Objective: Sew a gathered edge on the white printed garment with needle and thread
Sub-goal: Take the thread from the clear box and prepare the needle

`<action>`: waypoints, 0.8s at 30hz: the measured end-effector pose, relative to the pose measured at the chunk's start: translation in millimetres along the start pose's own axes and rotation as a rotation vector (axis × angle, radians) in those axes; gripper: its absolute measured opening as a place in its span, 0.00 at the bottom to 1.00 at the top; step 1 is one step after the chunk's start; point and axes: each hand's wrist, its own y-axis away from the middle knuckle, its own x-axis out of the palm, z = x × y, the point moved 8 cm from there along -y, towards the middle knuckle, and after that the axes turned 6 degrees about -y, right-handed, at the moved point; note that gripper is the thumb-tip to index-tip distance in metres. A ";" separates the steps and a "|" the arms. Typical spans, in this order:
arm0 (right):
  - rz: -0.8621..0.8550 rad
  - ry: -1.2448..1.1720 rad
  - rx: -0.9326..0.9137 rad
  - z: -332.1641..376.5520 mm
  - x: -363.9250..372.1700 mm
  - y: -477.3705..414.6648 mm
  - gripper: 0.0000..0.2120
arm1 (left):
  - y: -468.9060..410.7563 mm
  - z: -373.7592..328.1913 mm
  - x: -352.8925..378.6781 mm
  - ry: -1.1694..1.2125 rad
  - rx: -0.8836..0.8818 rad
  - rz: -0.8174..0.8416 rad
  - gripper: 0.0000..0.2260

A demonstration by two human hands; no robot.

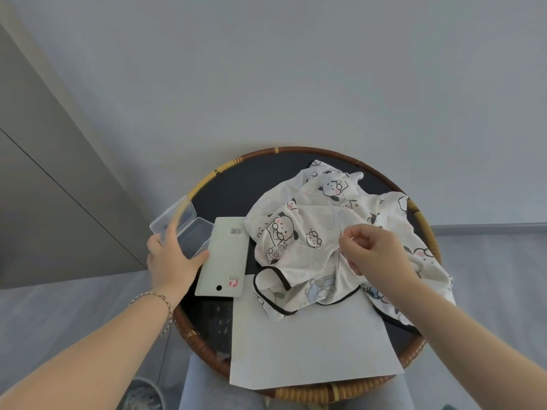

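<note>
The white garment point(310, 232), printed with cartoon dogs and edged in black trim, lies crumpled on the right half of a round rattan-rimmed table point(296, 150). Above the cloth, my right hand point(370, 250) pinches a thin needle point(340, 242) between thumb and forefinger, and a dark thread hangs down from it. My left hand point(170, 258) grips a clear plastic box point(183, 229) with its lid open at the table's left edge. I cannot tell what is inside the box.
A pale green flat pack point(225, 258) with a barcode lies beside the box. A white paper sheet point(310, 344) covers the table's near side and overhangs the rim. Grey floor surrounds the table, with a wall behind.
</note>
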 end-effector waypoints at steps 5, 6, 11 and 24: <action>0.019 -0.072 0.068 -6.5 5.2 -0.8 0.09 | 14.8 -19.1 -15.4 -0.070 0.197 -0.089 0.29; 0.018 -0.105 0.082 -7.8 5.6 -0.5 0.09 | 19.0 -24.6 -18.8 -0.056 0.233 -0.111 0.29; 0.146 -0.338 0.131 -2.3 17.0 6.2 0.17 | 60.6 -92.7 -39.6 0.104 0.530 -0.186 0.24; 0.234 -0.312 -0.013 10.9 12.7 24.2 0.11 | 126.4 -189.5 -24.5 0.429 0.474 0.381 0.04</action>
